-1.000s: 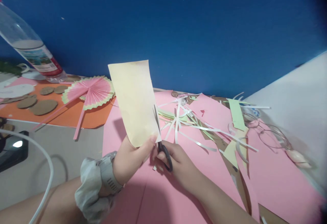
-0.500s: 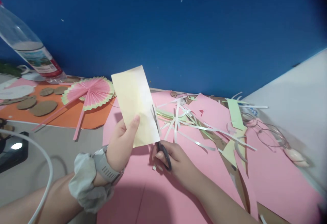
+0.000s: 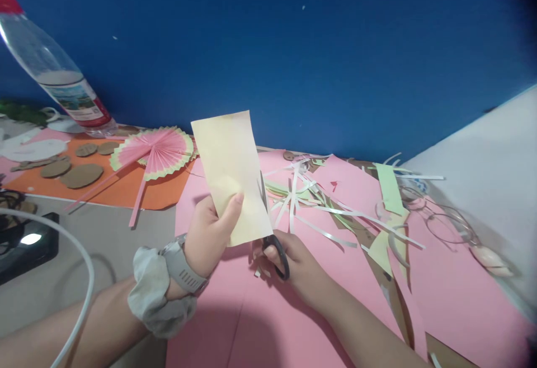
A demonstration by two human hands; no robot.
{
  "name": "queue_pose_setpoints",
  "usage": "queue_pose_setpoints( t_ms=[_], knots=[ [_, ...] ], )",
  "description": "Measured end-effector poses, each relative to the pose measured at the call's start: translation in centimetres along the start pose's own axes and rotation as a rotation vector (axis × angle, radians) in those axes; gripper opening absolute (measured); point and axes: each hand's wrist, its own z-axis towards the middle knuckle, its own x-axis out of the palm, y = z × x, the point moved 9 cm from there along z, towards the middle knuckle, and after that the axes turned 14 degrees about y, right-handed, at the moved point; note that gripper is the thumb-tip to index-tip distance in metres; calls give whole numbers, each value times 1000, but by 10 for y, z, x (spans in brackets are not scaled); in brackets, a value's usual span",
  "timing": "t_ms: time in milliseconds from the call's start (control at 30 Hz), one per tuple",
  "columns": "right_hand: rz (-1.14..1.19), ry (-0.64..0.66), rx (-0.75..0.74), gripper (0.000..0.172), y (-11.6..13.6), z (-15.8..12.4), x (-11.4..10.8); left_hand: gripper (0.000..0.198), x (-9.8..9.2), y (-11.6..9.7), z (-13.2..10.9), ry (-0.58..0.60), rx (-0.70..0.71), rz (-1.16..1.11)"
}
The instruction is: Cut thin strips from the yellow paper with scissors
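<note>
My left hand (image 3: 213,231) pinches a pale yellow sheet of paper (image 3: 229,161) by its lower left part, thumb on the near face. The sheet is held up off the table, tilted slightly. In my right hand (image 3: 293,259) is a pair of scissors (image 3: 280,256) with dark handles, its blades pointing up along the sheet's right edge. One blade shows beside the edge; the other is hidden behind the paper. Below lies pink paper (image 3: 210,323), with small white scraps on it near my right fingers.
Left are a pink and green paper fan (image 3: 168,152), cardboard discs (image 3: 81,175) on orange paper (image 3: 168,194), a water bottle (image 3: 71,94), a dark phone-like object (image 3: 37,250) and a white cable (image 3: 90,278). Right lie paper strips (image 3: 327,236) and green paper (image 3: 389,189). A blue wall (image 3: 268,49) rises behind.
The yellow sheet has turned slightly, more upright, between my hands, and the scissors stay at its right edge. The whole view has shifted a little, so things appear further right.
</note>
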Motion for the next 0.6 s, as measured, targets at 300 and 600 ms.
queue_pose_setpoints(
  t_ms=[300, 600],
  knots=[
    [-24, 4, 0, 44, 2, 0, 0, 34, 5, 11, 0, 0, -83, -236],
    [5, 24, 0, 42, -1, 1, 0, 32, -4, 23, -1, -111, -59, -408]
  ],
)
